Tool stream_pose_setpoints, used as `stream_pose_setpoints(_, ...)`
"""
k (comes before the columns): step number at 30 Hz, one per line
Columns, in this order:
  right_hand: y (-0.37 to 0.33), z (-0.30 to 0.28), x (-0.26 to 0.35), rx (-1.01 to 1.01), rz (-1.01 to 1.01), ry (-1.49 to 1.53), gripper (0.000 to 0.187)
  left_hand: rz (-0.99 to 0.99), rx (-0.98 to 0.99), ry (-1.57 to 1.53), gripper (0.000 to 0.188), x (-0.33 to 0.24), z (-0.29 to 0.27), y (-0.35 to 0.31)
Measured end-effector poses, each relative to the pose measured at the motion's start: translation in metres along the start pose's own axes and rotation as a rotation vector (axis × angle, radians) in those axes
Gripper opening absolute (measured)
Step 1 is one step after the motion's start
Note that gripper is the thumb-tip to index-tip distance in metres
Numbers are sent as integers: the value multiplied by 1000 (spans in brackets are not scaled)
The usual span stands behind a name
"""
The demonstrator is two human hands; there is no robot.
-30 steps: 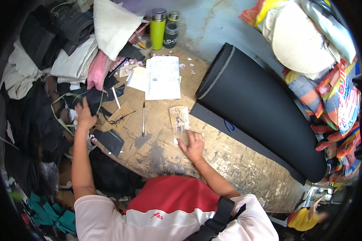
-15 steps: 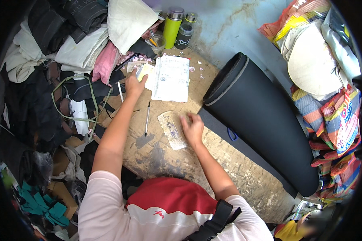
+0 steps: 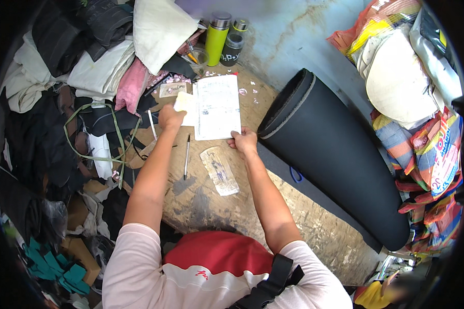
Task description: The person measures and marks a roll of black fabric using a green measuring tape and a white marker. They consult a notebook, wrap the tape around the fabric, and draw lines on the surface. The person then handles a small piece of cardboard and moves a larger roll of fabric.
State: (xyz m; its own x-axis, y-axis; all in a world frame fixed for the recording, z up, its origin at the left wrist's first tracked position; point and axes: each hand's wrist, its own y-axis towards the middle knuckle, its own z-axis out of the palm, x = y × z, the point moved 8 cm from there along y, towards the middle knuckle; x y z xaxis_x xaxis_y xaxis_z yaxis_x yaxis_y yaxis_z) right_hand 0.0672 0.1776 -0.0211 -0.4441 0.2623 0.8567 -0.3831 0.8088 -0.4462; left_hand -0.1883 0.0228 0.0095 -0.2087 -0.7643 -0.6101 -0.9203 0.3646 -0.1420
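My left hand [image 3: 171, 117] is closed on a small pale yellow paper slip [image 3: 182, 101], beside the left edge of an open notebook [image 3: 217, 110] with handwriting on its white page. At the notebook's lower right corner is my right hand [image 3: 244, 141], its thumb and fingers pinched on the edge. Below the notebook, a worn brown paper piece [image 3: 219, 171] with dark marks lies on the wooden table [image 3: 201, 206]. A slim pen [image 3: 187, 157] rests to the left of that piece.
A large black roll of sheet material [image 3: 335, 154] covers the table's right side. Green and dark bottles [image 3: 218, 38] stand at the back. Fabric scraps [image 3: 36, 134] are heaped on the left. Colourful woven sacks [image 3: 423, 149] fill the far right.
My right hand has moved up from beside the brown paper piece to the notebook's corner. My left hand has shifted slightly down, still with the yellow slip.
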Motion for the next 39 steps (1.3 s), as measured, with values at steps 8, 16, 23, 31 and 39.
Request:
stream_pose_setpoints(8,-8,10,-4,34,-81,275,17,251,-229,-216,59,24,-13,-7)
stream_pose_setpoints(16,-9,-2,-6,-269,-251,-237,27,247,0,-98,86,18,-3,-8)
stream_pose_setpoints(23,-24,-5,7,-461,-563,-378,37,84,1,-379,89,29,-9,-3)
stream_pose_setpoints(31,-48,-7,21,-491,-704,-310,44,503,-368,-254,56,9,-64,-81)
stream_pose_setpoints(39,-39,-4,12,-369,-693,-134,43,287,-164,235,50,72,-41,-183)
